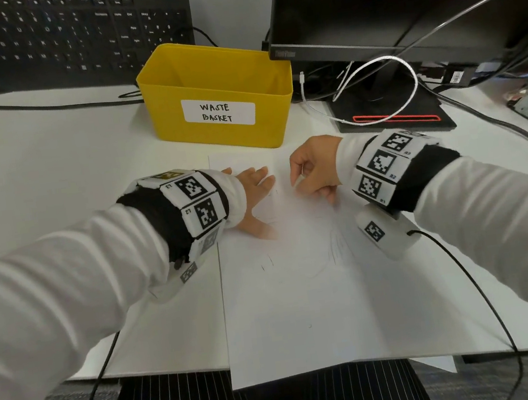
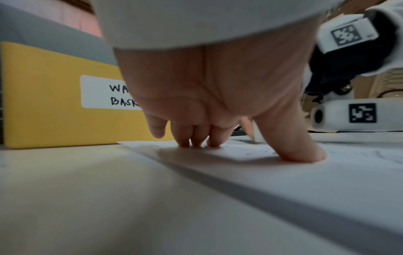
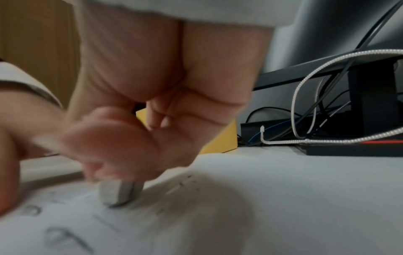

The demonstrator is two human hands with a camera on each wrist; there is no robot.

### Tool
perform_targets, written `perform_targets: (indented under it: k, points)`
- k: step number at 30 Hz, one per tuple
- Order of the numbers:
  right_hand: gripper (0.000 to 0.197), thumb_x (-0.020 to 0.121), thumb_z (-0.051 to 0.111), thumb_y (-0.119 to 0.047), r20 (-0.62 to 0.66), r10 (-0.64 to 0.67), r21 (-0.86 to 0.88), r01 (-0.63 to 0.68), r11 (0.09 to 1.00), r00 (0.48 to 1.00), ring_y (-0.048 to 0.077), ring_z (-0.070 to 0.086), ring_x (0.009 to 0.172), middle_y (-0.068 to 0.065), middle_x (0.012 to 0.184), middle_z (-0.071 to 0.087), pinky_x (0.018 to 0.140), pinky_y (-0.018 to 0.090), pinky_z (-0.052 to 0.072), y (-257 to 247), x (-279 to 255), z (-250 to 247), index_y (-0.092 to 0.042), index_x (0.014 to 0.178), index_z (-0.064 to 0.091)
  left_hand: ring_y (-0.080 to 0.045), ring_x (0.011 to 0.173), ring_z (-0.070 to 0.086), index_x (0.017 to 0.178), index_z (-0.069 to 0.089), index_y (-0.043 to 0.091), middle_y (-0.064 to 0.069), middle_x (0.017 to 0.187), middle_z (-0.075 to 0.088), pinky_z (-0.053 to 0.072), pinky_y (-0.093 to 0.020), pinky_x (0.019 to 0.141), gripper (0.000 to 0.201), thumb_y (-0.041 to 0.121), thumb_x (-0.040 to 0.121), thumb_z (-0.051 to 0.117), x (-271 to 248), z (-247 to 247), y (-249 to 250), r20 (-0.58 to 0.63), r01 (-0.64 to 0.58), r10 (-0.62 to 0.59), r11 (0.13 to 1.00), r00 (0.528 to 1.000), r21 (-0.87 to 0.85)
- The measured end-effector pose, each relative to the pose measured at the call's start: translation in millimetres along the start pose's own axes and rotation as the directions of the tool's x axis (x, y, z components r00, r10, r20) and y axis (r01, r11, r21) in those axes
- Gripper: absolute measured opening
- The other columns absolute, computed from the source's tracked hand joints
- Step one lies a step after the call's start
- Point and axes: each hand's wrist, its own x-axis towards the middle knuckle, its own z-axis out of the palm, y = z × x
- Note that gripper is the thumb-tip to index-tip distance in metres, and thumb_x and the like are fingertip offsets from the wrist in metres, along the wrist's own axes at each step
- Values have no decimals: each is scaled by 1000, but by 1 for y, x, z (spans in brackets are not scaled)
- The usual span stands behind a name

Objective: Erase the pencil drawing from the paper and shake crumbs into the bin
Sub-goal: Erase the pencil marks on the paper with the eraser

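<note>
A white sheet of paper [image 1: 302,295] with faint pencil lines lies on the desk in front of me. My left hand [image 1: 255,197] presses flat on its upper left part, fingers straight and thumb spread [image 2: 301,151]. My right hand [image 1: 310,170] pinches a small grey-white eraser [image 3: 119,192] whose lower end touches the paper among pencil marks [image 3: 65,236]. In the head view only the eraser [image 1: 298,180] tip shows below the fingers. The yellow bin [image 1: 215,95] labelled "WASTE BASKET" stands just beyond the paper's far edge.
A black keyboard [image 1: 59,35] sits at the back left. A monitor with its stand [image 1: 395,108] and tangled cables [image 1: 375,84] fill the back right. A black cord [image 1: 467,273] runs from my right wrist across the paper's right side. The paper's near edge overhangs the desk.
</note>
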Motion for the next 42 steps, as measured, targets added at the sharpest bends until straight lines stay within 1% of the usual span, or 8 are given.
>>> perform_targets:
  k: [3, 10, 17, 23, 29, 35, 38, 42]
  points:
    - [22, 85, 54, 2, 102, 3, 29, -6, 1000, 995, 17, 54, 40, 10, 57, 57, 42, 20, 51, 2, -2, 0, -18, 78, 61, -19, 147, -12, 149, -16, 13, -4, 157, -19, -1, -42, 119, 100, 59, 85, 47, 0, 0, 0, -1, -2, 2, 1000, 1000, -5]
    - [8, 83, 62, -9, -81, 8, 77, -2, 997, 997, 14, 57, 36, 7, 58, 62, 52, 27, 55, 4, 1, -1, -17, 80, 60, -19, 147, -11, 149, -16, 13, -4, 157, -20, -1, -43, 119, 98, 58, 86, 45, -2, -1, 1, 7, 2, -2, 1000, 1000, 3]
    - [13, 82, 61, 0, 137, 13, 26, -17, 1000, 991, 10, 48, 31, 6, 48, 53, 37, 18, 47, 9, -8, -7, -5, 94, 65, -18, 147, -12, 149, -15, 13, -3, 157, -20, -1, -43, 118, 99, 55, 86, 49, -4, -2, 1, 8, -6, 6, 1000, 1000, -16]
    - [7, 84, 62, -7, 0, -14, 55, 14, 998, 1000, 14, 53, 40, 9, 63, 61, 36, 15, 46, 3, -1, -4, -14, 86, 63, -19, 147, -12, 149, -17, 13, -4, 157, -21, 0, -43, 118, 99, 55, 87, 48, -4, -2, 1, 21, -4, 4, 1000, 1000, 3]
    - [10, 82, 61, 0, 183, 25, 18, -29, 999, 983, 14, 52, 39, 15, 63, 59, 41, 19, 50, 11, -8, -6, -1, 92, 64, -18, 147, -12, 149, -16, 13, -3, 157, -20, 0, -42, 119, 99, 54, 87, 49, -5, -4, 1, 13, -1, 1, 1000, 1000, -12]
    - [8, 83, 63, -11, -85, 29, 22, -27, 999, 996, 7, 56, 31, 4, 60, 61, 50, 22, 53, 4, 0, -8, -14, 91, 61, -19, 147, -11, 149, -15, 13, -4, 157, -20, 0, -41, 119, 98, 53, 87, 50, -6, -3, 2, 9, -3, 3, 1000, 1000, -11]
    - [11, 83, 61, -3, 26, 34, 31, -35, 999, 999, 19, 57, 42, 8, 59, 60, 51, 27, 55, 9, -7, -4, -13, 88, 61, -19, 147, -11, 149, -15, 12, -4, 157, -20, 1, -41, 119, 99, 53, 86, 50, -4, -3, 2, 5, -9, 9, 1000, 1000, -23]
    - [13, 82, 63, -1, 194, 35, -8, -35, 999, 980, 14, 52, 38, 10, 57, 59, 44, 21, 52, 8, -12, -8, -5, 94, 65, -19, 147, -11, 149, -15, 13, -4, 157, -20, 0, -41, 119, 100, 54, 86, 50, -3, -2, 0, 8, -7, 7, 1000, 1000, -14]
